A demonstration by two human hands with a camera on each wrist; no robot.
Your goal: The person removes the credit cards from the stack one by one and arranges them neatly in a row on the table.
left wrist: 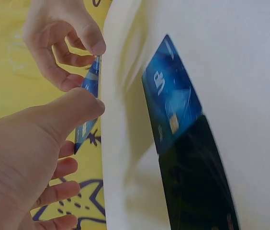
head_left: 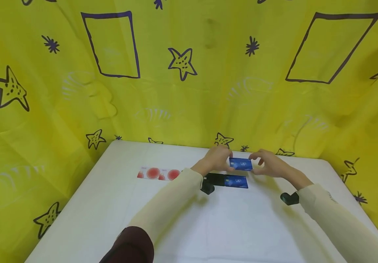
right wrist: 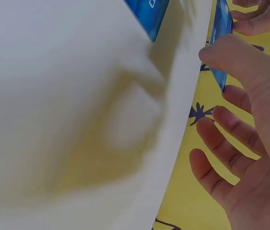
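Between my two hands a blue VIP card is held up above the white table. My left hand pinches its left end between thumb and fingers. At the opposite end my right hand pinches it the same way, as the right wrist view also shows. Just below, a second blue VIP card lies flat, its short side against a black card. In the head view my left wrist covers part of the black card. Two white cards with red circles, a left one and a right one, lie side by side farther left.
The white table has its far edge against a yellow curtain with drawn stars and frames. A dark wrist camera sits under my left wrist, another dark one under my right.
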